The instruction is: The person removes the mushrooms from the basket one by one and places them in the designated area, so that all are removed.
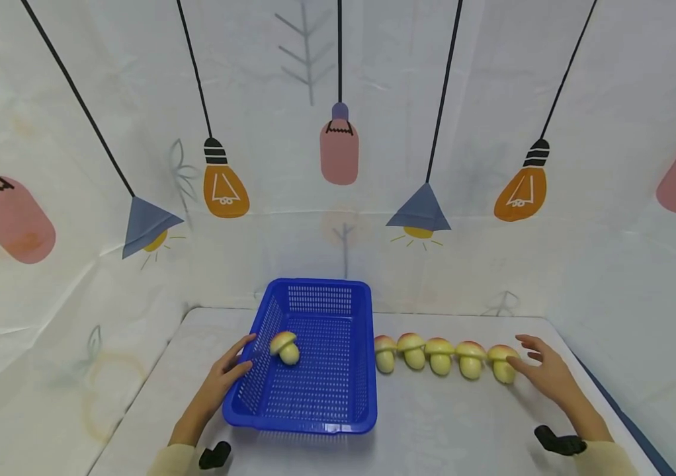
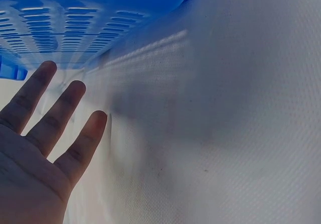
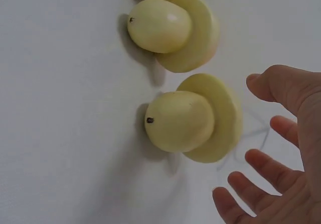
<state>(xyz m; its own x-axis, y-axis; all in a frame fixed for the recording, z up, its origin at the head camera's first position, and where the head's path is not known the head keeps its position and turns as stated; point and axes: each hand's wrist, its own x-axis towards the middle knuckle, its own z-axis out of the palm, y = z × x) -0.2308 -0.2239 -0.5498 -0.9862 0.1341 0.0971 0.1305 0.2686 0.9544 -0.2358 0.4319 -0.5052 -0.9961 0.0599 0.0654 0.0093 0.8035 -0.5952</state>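
Observation:
A blue plastic basket (image 1: 370,370) sits on the white table. Inside it, near the left wall, lies one toy mushroom (image 1: 284,348) with a yellow-red cap and pale stem. My left hand (image 1: 221,380) is at the basket's left side, its fingers extended in the left wrist view; whether they touch the wall I cannot tell. To the basket's right, several similar mushrooms (image 1: 440,357) form a row. Beside the rightmost mushroom (image 3: 183,121) is my right hand (image 3: 286,153), fingers spread and holding nothing. A small gap separates hand and mushroom in the right wrist view.
A white sheet (image 1: 290,244) printed with hanging lamps and bulbs covers the walls behind and beside the table (image 1: 433,423). The leftmost mushroom of the row (image 1: 384,357) lies right against the basket's right side as seen from above.

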